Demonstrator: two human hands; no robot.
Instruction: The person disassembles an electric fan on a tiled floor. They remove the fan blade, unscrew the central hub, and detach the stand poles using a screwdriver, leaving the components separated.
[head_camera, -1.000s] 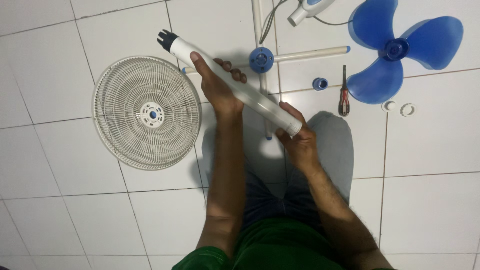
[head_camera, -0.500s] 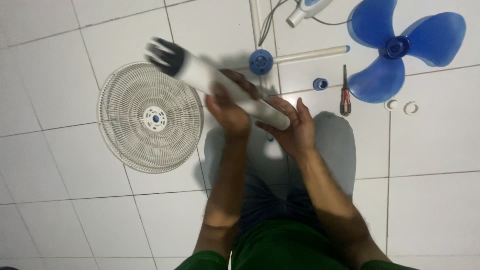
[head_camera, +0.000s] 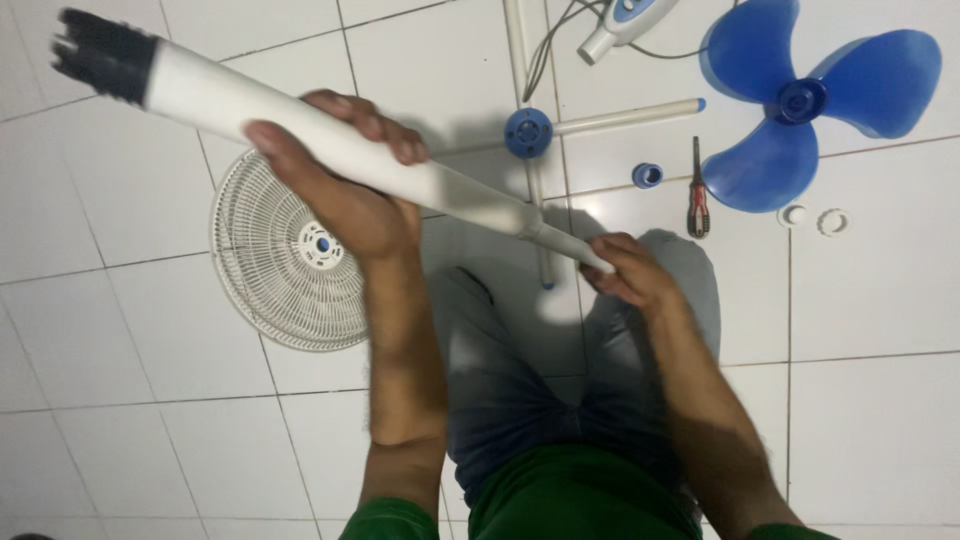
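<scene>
A person's left hand (head_camera: 345, 195) wraps the wide white tube (head_camera: 300, 125) of a fan stand, raised slantwise above the tiled floor (head_camera: 130, 420), while the right hand (head_camera: 630, 270) pinches the thinner inner rod (head_camera: 565, 245) at its lower end, apparently drawn partly out. Bare tiles lie open to the near left and right. Farther off rest one white fan grille (head_camera: 275, 265), one cross-shaped base (head_camera: 528, 132), one screwdriver (head_camera: 697, 195), one blue three-bladed propeller (head_camera: 800, 100) and two small white rings (head_camera: 812, 218).
</scene>
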